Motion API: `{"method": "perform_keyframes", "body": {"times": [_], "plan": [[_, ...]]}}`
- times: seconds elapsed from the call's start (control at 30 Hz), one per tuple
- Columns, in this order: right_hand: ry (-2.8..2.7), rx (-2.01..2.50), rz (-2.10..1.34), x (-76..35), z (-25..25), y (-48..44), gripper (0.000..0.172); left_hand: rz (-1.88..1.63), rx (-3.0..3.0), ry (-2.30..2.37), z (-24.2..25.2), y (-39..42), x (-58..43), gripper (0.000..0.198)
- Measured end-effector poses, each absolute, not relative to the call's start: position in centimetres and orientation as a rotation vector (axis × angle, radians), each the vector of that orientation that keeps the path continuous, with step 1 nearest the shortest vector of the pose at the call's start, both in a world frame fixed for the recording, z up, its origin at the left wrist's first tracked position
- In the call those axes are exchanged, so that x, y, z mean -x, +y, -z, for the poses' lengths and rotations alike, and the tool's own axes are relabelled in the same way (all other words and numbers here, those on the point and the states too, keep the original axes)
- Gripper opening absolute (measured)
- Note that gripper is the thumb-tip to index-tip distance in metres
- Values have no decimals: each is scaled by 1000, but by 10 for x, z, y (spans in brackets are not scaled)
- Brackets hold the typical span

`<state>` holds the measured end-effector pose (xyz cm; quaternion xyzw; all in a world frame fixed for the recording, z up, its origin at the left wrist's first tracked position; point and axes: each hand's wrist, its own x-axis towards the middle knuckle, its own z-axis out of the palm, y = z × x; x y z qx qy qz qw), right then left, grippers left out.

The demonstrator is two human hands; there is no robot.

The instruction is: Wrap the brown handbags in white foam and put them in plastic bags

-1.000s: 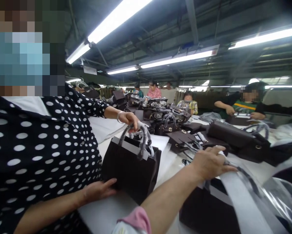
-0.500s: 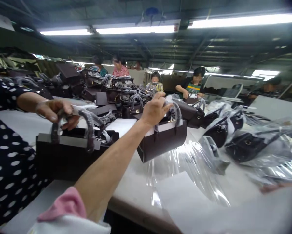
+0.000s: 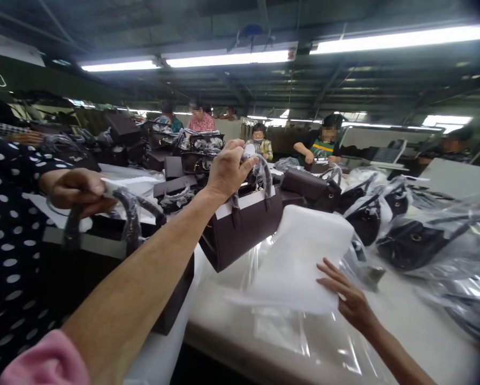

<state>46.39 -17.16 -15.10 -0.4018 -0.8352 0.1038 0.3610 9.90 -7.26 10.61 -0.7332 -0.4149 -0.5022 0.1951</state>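
Observation:
My left hand [image 3: 230, 166], its arm in a pink cuff, is closed around the plastic-wrapped handles of a dark brown handbag [image 3: 245, 224]. The handbag is tilted over the table, with a pale strip along its top edge. At the right, my right hand [image 3: 346, 294] has its fingers across the edge of a white foam sheet [image 3: 299, 256]; the thumb's grip is partly hidden. The sheet slants beside the handbag, above a clear plastic bag [image 3: 304, 334] spread on the table.
A co-worker in polka dots holds another dark handbag [image 3: 89, 267] by its handle at left. Handbags in clear plastic [image 3: 412, 240] lie at right. Many more dark bags [image 3: 183, 144] are piled behind, with several people beyond. The table edge [image 3: 207, 334] runs in front.
My left hand and its handbag have shifted left and nearer. My right hand has come into clear view with the foam sheet, now farther up the table. The co-worker's bag has moved left and lower.

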Motion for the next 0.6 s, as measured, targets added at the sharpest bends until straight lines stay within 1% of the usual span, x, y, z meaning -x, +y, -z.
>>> {"method": "perform_keyframes", "body": {"times": [0.13,0.23,0.33,0.4,0.5,0.53,0.6], "plan": [[-2327,1143,-463,-454,180,-152,39,1382,2105,-1087,-102,-75,-91,23],[-2381,1253,-608,-451,186,-143,40,1407,2147,-1025,-103,-79,-91,24],[-2420,1384,-785,-450,178,-136,38,1457,2175,-980,-108,-86,-96,26],[-2397,1479,-870,-445,169,-127,40,1495,2188,-954,-111,-92,-102,27],[-2282,1631,-851,-429,161,-111,58,1531,2243,-887,-112,-101,-115,26],[-2229,1666,-818,-422,160,-105,59,1534,2276,-853,-111,-103,-120,26],[-2114,1685,-758,-410,158,-94,51,1530,2354,-782,-107,-107,-131,27]]}}
